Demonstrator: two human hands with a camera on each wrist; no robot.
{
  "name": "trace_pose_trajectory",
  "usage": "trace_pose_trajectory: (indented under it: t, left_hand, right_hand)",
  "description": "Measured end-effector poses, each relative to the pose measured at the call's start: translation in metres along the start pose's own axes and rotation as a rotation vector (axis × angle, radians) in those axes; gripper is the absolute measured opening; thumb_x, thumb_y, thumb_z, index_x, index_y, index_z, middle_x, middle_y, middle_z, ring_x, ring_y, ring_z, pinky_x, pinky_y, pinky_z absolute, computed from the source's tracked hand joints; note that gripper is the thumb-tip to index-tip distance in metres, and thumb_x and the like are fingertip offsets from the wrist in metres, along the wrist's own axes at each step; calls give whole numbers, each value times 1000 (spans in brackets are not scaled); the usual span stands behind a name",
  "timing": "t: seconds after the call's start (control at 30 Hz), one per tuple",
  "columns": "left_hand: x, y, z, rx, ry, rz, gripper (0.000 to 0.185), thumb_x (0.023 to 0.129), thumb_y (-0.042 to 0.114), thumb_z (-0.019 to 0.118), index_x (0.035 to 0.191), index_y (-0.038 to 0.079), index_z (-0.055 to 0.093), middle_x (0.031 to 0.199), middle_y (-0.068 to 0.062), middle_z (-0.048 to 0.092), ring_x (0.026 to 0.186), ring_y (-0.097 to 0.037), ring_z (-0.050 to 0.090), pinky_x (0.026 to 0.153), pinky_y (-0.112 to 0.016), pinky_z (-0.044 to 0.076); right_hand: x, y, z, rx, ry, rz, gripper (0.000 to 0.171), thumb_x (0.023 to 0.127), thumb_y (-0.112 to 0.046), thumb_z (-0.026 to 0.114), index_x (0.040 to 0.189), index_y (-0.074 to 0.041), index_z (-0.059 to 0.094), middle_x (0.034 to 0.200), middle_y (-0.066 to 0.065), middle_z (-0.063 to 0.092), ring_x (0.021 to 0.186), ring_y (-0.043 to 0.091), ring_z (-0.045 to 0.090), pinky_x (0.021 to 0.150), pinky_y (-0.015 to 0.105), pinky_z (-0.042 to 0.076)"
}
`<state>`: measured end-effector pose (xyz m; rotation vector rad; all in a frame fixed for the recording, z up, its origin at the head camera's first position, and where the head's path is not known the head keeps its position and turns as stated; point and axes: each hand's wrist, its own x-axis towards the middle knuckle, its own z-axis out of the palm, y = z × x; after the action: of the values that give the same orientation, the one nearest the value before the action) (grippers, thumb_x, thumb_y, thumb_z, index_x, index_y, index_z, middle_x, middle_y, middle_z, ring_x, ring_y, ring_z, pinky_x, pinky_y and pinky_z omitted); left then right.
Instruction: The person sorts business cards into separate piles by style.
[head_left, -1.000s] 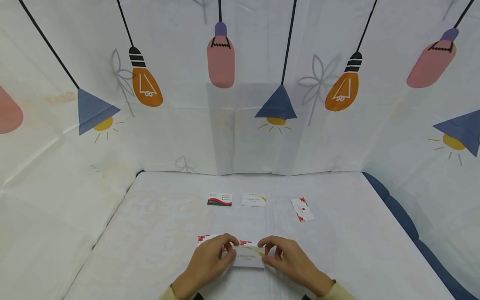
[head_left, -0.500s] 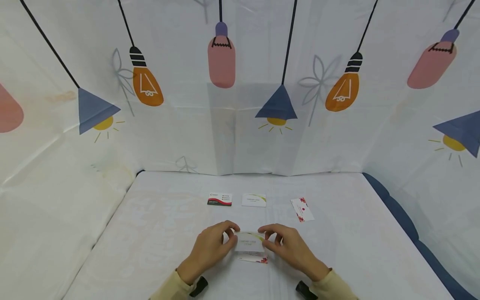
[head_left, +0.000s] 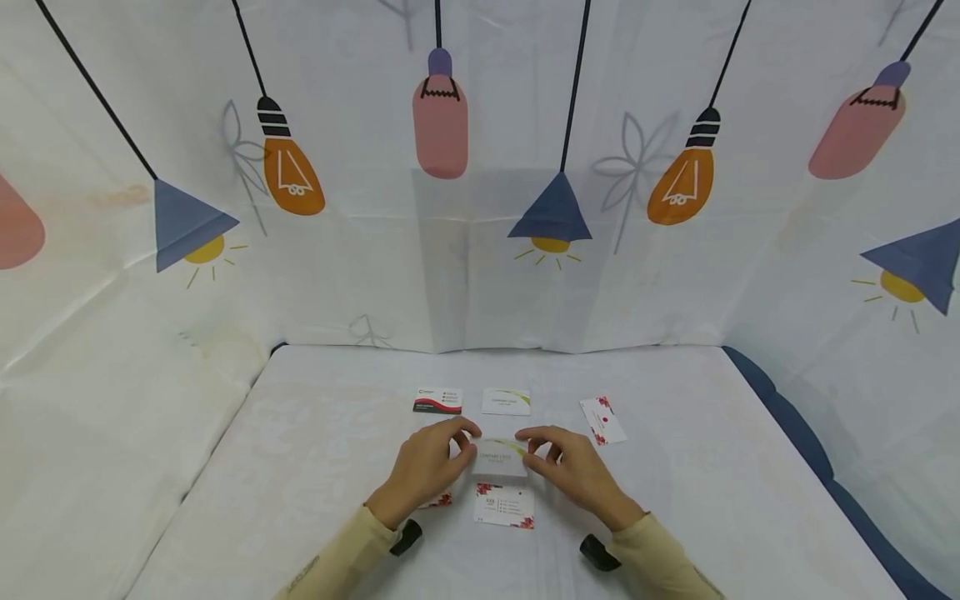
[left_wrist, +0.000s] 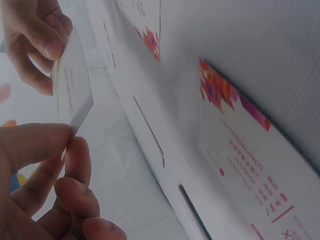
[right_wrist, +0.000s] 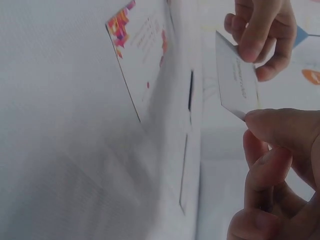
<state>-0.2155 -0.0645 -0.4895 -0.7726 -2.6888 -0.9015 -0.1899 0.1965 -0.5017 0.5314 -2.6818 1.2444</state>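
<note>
- Pale yellow left sleeve [head_left: 337, 554], on the person's side of the left grip, with a black device [head_left: 406, 537] by the wrist.
- Left grip [head_left: 423, 467]: thumb and finger pinch the left edge of the white card.
- Left flowered card [head_left: 437, 502], flat on the tabletop [head_left: 675, 442], just on the person's side of the left grip and partly hidden by it.
- Red-and-black card [head_left: 438, 401], lying just beyond the left grip.
- White card [head_left: 499, 460], with a yellow-green curve and "COMPANY LOGO", raised and tilted above the tabletop between the two grips.
- Middle flowered card [head_left: 504, 506], flat, between the grips but closer to the person.
- Matching white card [head_left: 506, 402], flat, beyond the grips and between them.
- Right grip [head_left: 573, 471]: thumb and finger pinch the white card's right edge.
- Slanted flowered card [head_left: 603, 420], flat, beyond the right grip and slightly to its right.
- Right sleeve [head_left: 660, 554], also pale yellow, on the person's side of the right grip.
</note>
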Motion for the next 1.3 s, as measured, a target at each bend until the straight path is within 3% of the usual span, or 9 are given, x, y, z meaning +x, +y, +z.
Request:
trace_pose_trajectory:
  t: [0.23, 0.77, 1.3]
  left_hand:
    - [11, -4, 3, 19, -10, -26, 17, 91, 20, 74, 107, 24, 70, 84, 13, 67, 52, -3, 41, 48, -23, 35]
    - [40, -14, 13, 114, -40, 7, 15, 92, 20, 73, 106, 20, 70, 80, 10, 66, 58, -5, 48, 50, -23, 39]
    - [68, -32, 19, -7, -99, -83, 16, 93, 20, 70, 109, 21, 71, 83, 8, 68, 55, -6, 49, 48, -25, 40]
  right_hand:
    - [11, 4, 1, -15, -3, 55, 30, 89, -18, 79, 118, -26, 74, 93, -12, 66, 66, 6, 55, 58, 25, 47]
    - [33, 21, 7, -17, 6, 176, 31, 88, -15, 80, 116, -26, 74, 93, -9, 66, 65, 11, 55, 58, 26, 48]
    - [57, 30, 6, -60, 25, 205, 30, 89, -16, 79, 117, -25, 75, 93, -9, 68, 67, 11, 56, 63, 28, 47]
